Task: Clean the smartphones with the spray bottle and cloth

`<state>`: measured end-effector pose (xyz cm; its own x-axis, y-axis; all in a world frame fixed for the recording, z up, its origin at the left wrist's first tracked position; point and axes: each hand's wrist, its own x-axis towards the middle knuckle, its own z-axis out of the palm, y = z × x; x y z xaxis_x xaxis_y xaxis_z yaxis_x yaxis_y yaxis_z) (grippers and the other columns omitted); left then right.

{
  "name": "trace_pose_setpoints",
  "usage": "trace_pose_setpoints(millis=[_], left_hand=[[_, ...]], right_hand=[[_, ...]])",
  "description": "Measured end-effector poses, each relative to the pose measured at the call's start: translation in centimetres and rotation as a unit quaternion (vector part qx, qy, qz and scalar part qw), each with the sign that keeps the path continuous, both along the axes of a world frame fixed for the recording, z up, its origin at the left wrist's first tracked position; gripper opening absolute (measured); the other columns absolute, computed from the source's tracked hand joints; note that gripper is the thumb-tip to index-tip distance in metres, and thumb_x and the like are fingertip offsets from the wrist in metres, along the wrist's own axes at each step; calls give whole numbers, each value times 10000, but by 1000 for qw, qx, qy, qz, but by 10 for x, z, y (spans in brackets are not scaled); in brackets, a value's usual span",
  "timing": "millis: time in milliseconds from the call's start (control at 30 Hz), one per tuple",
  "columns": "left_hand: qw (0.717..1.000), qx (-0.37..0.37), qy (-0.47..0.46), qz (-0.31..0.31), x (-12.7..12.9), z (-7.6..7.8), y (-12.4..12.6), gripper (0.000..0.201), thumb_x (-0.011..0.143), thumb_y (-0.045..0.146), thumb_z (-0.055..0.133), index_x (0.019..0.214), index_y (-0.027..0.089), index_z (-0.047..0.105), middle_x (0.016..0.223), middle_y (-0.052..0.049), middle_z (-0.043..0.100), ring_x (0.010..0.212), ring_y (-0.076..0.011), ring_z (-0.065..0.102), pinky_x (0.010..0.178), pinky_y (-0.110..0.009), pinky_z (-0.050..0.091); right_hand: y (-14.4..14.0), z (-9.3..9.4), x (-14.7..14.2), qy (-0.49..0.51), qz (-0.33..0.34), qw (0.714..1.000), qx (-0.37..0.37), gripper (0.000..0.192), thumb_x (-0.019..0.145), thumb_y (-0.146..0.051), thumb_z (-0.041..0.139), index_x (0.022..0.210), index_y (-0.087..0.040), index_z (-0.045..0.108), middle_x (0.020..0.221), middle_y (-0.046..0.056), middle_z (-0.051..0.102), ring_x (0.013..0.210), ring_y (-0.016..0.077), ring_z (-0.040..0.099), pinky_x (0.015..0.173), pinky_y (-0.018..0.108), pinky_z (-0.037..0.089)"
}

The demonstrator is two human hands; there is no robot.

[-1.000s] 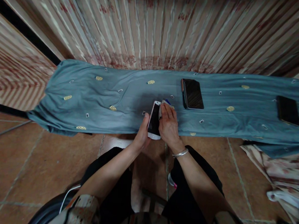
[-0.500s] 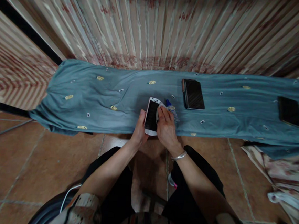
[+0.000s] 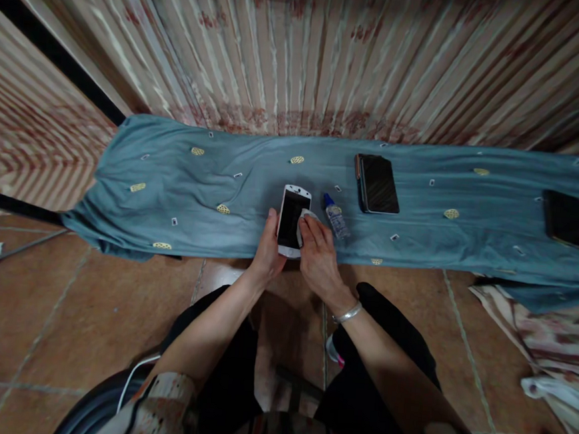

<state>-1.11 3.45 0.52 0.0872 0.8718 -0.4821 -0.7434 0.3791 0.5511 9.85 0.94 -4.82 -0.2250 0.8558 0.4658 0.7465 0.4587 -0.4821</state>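
Head view: left hand wrapped round white dark-screened smartphone, right hand pinching small white cloth against its screen, little clear blue-capped bottle just beside.

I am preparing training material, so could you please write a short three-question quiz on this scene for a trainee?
1. True or false: the left hand grips the white-framed smartphone.
2. What does the right hand press on that phone's dark screen? A) a small white wiping cloth B) a sponge C) a brush
3. Fill in: the small clear spray bottle with a blue cap lies on the teal patterned cloth, between the white phone and the ____ phone.

Key: 1 true; 2 A; 3 black. A second black phone lies far right.
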Motion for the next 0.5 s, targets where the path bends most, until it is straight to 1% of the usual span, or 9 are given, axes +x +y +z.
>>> trace_pose_setpoints(millis=[133,267,400,500], left_hand=[[1000,15,18,7,-4,-3,3,528,1004,511,357,1062,128,716,1009,-107,773,1101,-251,695,1008,-383,502],[1000,21,21,7,-9,-7,5,560,1016,513,302,914,135,702,871,-99,763,1016,-237,716,953,-371,524],[999,28,27,6,-13,-10,7,558,1025,497,278,854,159,689,763,-66,734,847,-196,720,868,-335,539],[999,28,36,3,-14,-13,7,556,1012,530,303,869,162,695,746,-58,722,765,-180,704,810,-314,540]], right_hand=[[-8,0,-2,3,20,1000,10,521,972,-89,323,1472,-108,465,1432,186,551,1351,288,473,1105,537,458],[-14,0,-5,5,36,999,40,482,988,-94,324,1437,-68,500,1389,210,572,1322,288,493,1086,501,479],[-18,4,-5,1,45,998,41,462,1000,-107,341,1426,-105,521,1353,189,597,1283,278,527,1074,487,490],[-19,6,-4,-5,55,998,42,431,1004,-118,364,1387,-103,560,1307,187,621,1232,275,560,1047,467,510]])
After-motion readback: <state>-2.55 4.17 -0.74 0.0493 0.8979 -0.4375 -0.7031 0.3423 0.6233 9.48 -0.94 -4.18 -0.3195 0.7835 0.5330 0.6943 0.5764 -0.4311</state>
